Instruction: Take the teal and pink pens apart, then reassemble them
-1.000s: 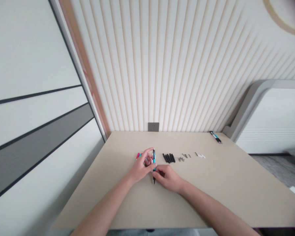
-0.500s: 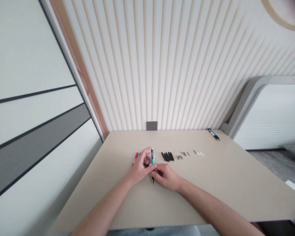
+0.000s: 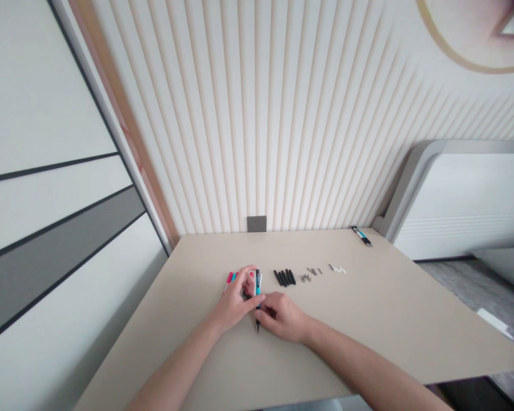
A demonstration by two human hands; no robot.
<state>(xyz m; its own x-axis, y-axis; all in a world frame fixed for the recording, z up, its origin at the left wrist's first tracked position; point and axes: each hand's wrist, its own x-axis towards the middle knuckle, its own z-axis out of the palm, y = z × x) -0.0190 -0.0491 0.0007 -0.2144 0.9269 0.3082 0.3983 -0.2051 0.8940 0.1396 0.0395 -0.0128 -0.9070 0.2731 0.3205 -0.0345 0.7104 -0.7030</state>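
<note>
A blue and black ballpoint pen [image 3: 258, 290] stands upright between my hands, its dark pointed tip downward above the table. My left hand [image 3: 235, 302] grips the barrel with the thumb, and its index finger reaches over the pen's top end. Around the lower black section close the thumb and fingers of my right hand [image 3: 282, 317]. Behind my left hand lie pink and blue pen barrels [image 3: 228, 278], partly hidden by the fingers. Several black pen grips [image 3: 285, 278] lie in a row to the right.
Farther right on the table [image 3: 368, 319] are small metal pieces [image 3: 305, 278], springs or similar small parts [image 3: 312, 271], and white pieces [image 3: 339, 269]. Blue and black pens [image 3: 362, 236] lie at the back right corner. A wall socket [image 3: 256, 224] sits behind the table.
The view has shifted slightly, so everything sits a little left and lower. My left index finger now bends over the pen's top; both hands keep hold of the pen.
</note>
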